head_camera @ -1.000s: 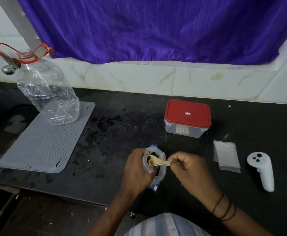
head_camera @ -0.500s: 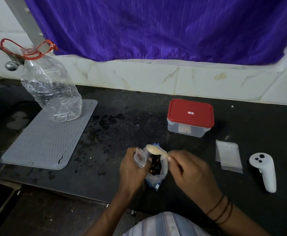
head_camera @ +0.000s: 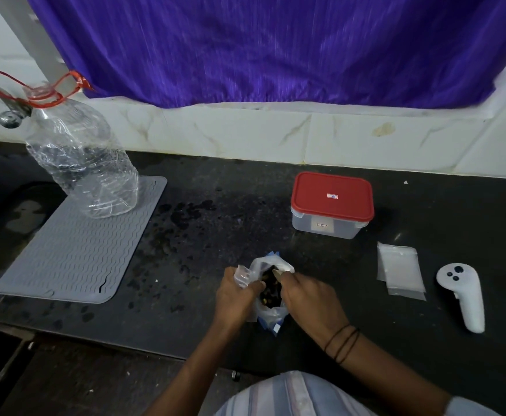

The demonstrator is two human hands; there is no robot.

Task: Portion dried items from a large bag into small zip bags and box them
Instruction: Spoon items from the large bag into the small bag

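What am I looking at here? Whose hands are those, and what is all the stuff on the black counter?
There is no machine here. A person wears a camera on their head, so you see their own two hands from above. The left hand pinches a small clear bag and steadies the big bag of dark dried bits. The right hand dips a pale spoon into that big bag. On the black counter sit a box with a red lid, shut, some flat empty zip bags, and a white controller. To the left, a big clear bottle stands on a grey mat. A purple curtain hangs behind.
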